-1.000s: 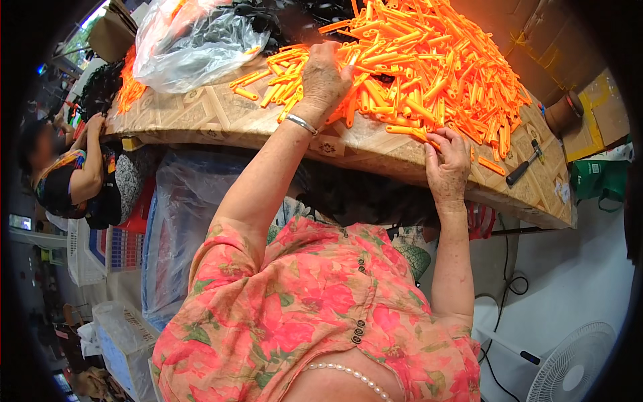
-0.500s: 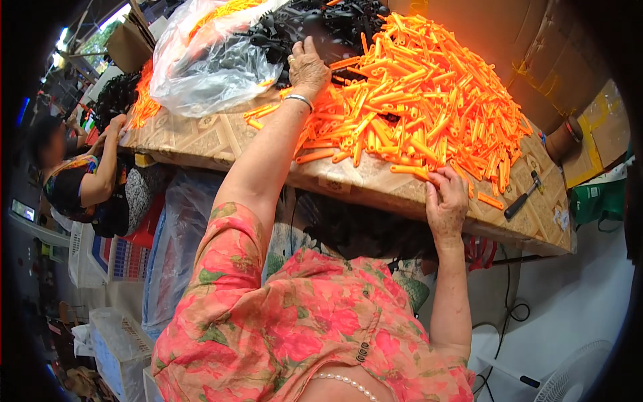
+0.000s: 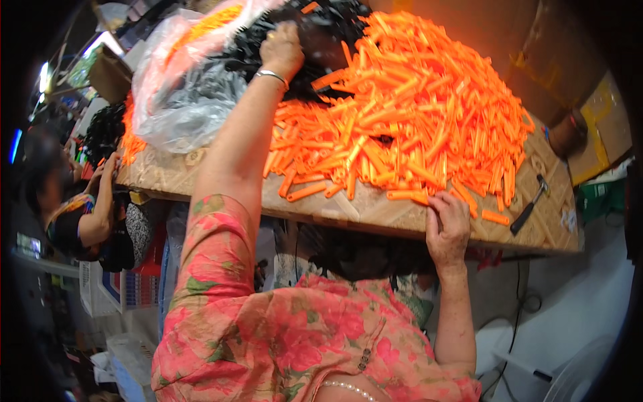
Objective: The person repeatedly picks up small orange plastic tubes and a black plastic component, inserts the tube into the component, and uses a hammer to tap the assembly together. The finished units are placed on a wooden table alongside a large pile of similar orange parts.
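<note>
Table (image 3: pixel 335 208), patterned tan top. Orange heap (image 3: pixel 422 114) covers much of its middle and right: bright, glossy, slim elongated pieces, jumbled at all angles, some with small holes at the ends; strays along the near edge. Black heap (image 3: pixel 331 30) behind and left, thin dark parts, blurry. Left hand (image 3: pixel 282 50) at the black heap, fingers curled; can't tell if clamped on anything. Right hand (image 3: pixel 448 228) at near edge, fingertips touching right end of one orange piece (image 3: pixel 405 195), lying sideways; grip unclear.
</note>
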A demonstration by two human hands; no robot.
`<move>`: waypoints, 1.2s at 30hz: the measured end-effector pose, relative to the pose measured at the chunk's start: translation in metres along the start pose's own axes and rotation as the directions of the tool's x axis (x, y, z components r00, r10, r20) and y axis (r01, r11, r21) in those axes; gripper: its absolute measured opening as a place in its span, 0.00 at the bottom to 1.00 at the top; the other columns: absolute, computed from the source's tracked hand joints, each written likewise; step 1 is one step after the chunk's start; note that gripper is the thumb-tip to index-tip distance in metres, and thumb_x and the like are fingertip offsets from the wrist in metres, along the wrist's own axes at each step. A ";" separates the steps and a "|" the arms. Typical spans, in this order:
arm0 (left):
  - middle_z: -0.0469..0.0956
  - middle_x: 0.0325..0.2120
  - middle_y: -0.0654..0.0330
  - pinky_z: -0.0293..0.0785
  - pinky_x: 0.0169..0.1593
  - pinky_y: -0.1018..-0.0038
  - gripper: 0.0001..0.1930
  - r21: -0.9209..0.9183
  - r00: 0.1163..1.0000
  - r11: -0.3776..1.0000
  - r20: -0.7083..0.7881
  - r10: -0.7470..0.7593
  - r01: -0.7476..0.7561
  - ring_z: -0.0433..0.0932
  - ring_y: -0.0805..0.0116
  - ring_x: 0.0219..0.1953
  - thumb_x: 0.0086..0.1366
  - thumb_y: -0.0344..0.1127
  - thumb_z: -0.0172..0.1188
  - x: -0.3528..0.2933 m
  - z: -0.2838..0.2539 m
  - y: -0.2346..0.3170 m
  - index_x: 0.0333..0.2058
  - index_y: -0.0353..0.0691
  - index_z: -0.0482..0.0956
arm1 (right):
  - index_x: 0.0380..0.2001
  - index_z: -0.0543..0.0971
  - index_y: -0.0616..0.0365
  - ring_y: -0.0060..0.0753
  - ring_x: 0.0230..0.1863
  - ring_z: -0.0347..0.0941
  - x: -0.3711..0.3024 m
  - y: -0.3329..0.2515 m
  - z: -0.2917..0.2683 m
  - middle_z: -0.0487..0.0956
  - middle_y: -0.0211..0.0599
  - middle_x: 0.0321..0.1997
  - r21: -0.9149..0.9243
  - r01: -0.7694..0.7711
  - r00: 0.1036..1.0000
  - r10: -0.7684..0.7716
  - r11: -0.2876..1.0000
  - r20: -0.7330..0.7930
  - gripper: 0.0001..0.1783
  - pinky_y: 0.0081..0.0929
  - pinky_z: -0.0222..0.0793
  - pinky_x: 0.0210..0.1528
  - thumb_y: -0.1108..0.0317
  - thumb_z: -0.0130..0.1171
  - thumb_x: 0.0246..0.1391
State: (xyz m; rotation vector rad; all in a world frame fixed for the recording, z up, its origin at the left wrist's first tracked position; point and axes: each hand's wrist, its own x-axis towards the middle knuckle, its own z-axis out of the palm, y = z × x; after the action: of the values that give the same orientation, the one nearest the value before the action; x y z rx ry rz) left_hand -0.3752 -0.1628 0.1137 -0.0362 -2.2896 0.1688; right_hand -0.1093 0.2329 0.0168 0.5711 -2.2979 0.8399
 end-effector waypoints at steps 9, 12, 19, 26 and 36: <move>0.74 0.41 0.41 0.72 0.49 0.56 0.27 -0.036 0.994 0.999 -0.101 -0.043 0.040 0.74 0.43 0.44 0.55 0.30 0.64 -0.013 -0.020 -0.034 0.52 0.32 0.67 | 0.37 0.81 0.58 0.45 0.45 0.72 0.007 -0.003 -0.003 0.78 0.39 0.41 -0.017 -0.092 0.995 0.093 0.996 0.048 0.12 0.37 0.69 0.48 0.77 0.66 0.46; 0.76 0.47 0.39 0.71 0.53 0.56 0.34 -0.014 0.911 0.993 -0.399 0.099 -0.114 0.75 0.41 0.48 0.57 0.31 0.63 -0.019 -0.024 -0.085 0.61 0.28 0.62 | 0.38 0.82 0.58 0.43 0.44 0.72 0.008 -0.003 -0.003 0.77 0.38 0.41 -0.042 -0.090 0.995 0.091 0.995 0.030 0.13 0.37 0.69 0.47 0.76 0.67 0.46; 0.72 0.53 0.40 0.72 0.62 0.56 0.20 -0.925 0.905 -0.305 0.317 -0.282 0.229 0.73 0.42 0.57 0.69 0.30 0.55 -0.067 -0.084 -0.093 0.58 0.35 0.65 | 0.40 0.82 0.57 0.42 0.47 0.70 0.034 -0.010 0.007 0.76 0.35 0.43 -0.136 -0.034 0.999 0.033 0.990 -0.007 0.14 0.37 0.67 0.50 0.73 0.67 0.47; 0.61 0.61 0.33 0.66 0.67 0.55 0.28 -0.333 0.869 -0.896 0.483 0.104 0.292 0.66 0.42 0.63 0.74 0.35 0.48 -0.177 -0.174 0.011 0.68 0.34 0.51 | 0.41 0.83 0.55 0.40 0.48 0.71 0.054 -0.013 0.025 0.78 0.35 0.42 -0.263 0.004 0.987 0.039 0.965 0.157 0.13 0.37 0.64 0.53 0.67 0.65 0.51; 0.74 0.51 0.42 0.83 0.47 0.64 0.25 0.085 0.593 -0.902 0.726 0.348 0.424 0.79 0.48 0.50 0.76 0.42 0.43 -0.246 -0.195 0.090 0.64 0.30 0.59 | 0.41 0.84 0.52 0.38 0.42 0.74 0.056 0.000 0.026 0.81 0.31 0.37 -0.169 0.002 0.996 0.013 0.986 0.088 0.12 0.36 0.64 0.51 0.66 0.65 0.52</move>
State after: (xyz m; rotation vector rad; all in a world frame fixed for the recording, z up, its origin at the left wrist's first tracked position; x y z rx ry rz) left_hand -0.0688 -0.0720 0.0466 -0.0235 0.5653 2.7559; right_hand -0.1597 0.2048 0.0394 0.5354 -2.4236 0.6252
